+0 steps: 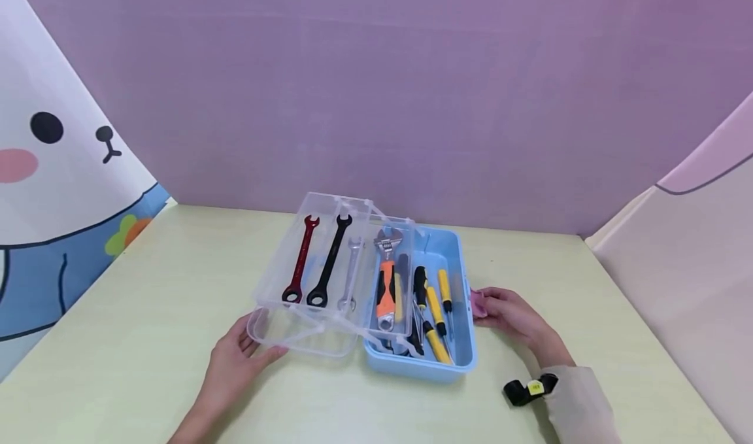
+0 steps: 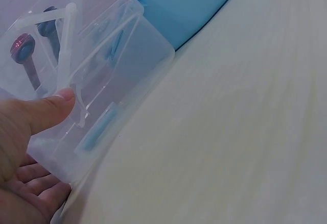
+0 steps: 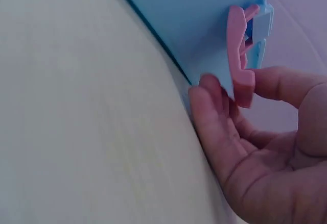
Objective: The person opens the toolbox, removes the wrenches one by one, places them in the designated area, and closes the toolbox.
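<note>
A light-blue toolbox (image 1: 420, 367) stands open, its clear plastic lid (image 1: 335, 344) folded out to the left. My left hand (image 1: 232, 365) holds the lid's near left corner, thumb (image 2: 53, 112) against the side and fingers beneath. On the right, my right hand (image 1: 512, 313) pinches the pink latch (image 3: 236, 50) on the box's side. Through the clear plastic show a red wrench (image 1: 302, 261), a black wrench (image 1: 331, 261) and a silver wrench (image 1: 351, 271). An orange-handled adjustable wrench (image 1: 385, 287) lies in a clear tray over the box's left half.
Several yellow-and-black screwdrivers (image 1: 435, 307) lie inside the box. A black strap with a yellow label (image 1: 535, 388) is at the right sleeve (image 1: 579, 398). The pale table (image 1: 176, 274) ends at a purple backdrop (image 1: 376, 104), with printed cartoon panels at the sides.
</note>
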Demonstrator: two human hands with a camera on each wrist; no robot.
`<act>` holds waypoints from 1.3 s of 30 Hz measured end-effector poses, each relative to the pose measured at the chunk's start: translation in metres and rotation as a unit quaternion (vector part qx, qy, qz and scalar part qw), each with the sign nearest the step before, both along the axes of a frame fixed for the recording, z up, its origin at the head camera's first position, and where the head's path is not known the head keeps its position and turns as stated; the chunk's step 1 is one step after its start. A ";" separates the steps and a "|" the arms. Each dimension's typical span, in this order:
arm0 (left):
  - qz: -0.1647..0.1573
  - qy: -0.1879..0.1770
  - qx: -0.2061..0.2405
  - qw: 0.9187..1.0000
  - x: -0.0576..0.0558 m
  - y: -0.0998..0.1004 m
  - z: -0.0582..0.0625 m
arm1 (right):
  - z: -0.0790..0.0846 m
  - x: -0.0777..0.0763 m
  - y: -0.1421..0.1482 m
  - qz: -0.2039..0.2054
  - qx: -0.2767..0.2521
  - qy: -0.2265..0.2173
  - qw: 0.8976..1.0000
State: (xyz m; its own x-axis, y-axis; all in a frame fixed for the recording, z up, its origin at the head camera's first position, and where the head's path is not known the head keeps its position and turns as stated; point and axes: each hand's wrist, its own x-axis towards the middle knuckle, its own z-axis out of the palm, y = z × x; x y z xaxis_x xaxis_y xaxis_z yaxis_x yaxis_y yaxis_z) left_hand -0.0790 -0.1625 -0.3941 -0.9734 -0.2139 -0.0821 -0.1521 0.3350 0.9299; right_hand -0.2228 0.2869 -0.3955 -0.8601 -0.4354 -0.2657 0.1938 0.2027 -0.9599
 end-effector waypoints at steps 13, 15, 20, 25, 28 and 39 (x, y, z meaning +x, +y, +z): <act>-0.006 0.018 -0.012 1.000 0.001 -0.001 0.002 | 0.009 0.030 0.031 -0.004 0.047 0.032 0.998; -0.005 0.014 -0.015 1.000 0.001 -0.001 0.003 | 0.013 0.031 0.033 0.003 0.049 0.039 0.998; -0.007 0.007 -0.015 1.000 0.001 -0.001 0.003 | 0.031 0.031 0.032 0.013 0.074 0.052 0.996; -0.011 0.006 -0.023 1.000 0.000 0.000 0.003 | 0.051 0.030 0.029 0.025 0.081 0.061 0.994; -0.013 0.005 -0.030 0.999 -0.001 0.000 0.003 | 0.063 0.028 0.024 0.026 0.088 0.066 0.994; -0.015 -0.013 -0.034 0.999 0.000 -0.001 0.003 | 0.103 0.010 -0.017 0.031 0.150 0.088 0.984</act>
State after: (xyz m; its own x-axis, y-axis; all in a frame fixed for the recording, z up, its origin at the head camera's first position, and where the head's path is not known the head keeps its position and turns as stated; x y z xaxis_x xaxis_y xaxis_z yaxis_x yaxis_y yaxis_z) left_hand -0.0790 -0.1635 -0.3908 -0.9772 -0.1911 -0.0929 -0.1643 0.4017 0.9009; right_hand -0.2130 0.2701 -0.2924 -0.8786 -0.4131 -0.2398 0.0089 0.4879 -0.8729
